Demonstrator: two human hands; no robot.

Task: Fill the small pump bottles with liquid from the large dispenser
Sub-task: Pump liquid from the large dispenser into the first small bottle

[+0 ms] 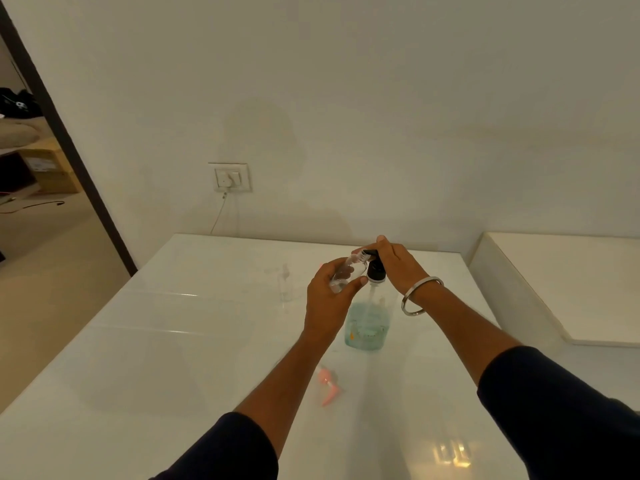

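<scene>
On the white counter (156, 341), at about ten o'clock from the hands, a second clear bottle (286, 284) stands upright and apart, easy to miss against the pale top and easy to knock with a careless sweep of the arm. The left hand (327, 306) grips a small bottle (346, 271) round its body, tilted so its open neck points up toward one o'clock, right at the dispenser's (369, 323) black pump (375, 270). If that neck sits even slightly off the spout, the liquid will likely run down the outside and over the fingers, making the clear plastic slippery. The right hand (398, 263) lies over the pump head, fingers draped on it, pressing or about to press; I cannot tell which. A hard, fast stroke could overshoot the narrow opening or tip the dispenser, which holds blue-green liquid only in its lower part. At six o'clock a pink pump top (327, 386) lies loose near the left forearm, and could be brushed away.
</scene>
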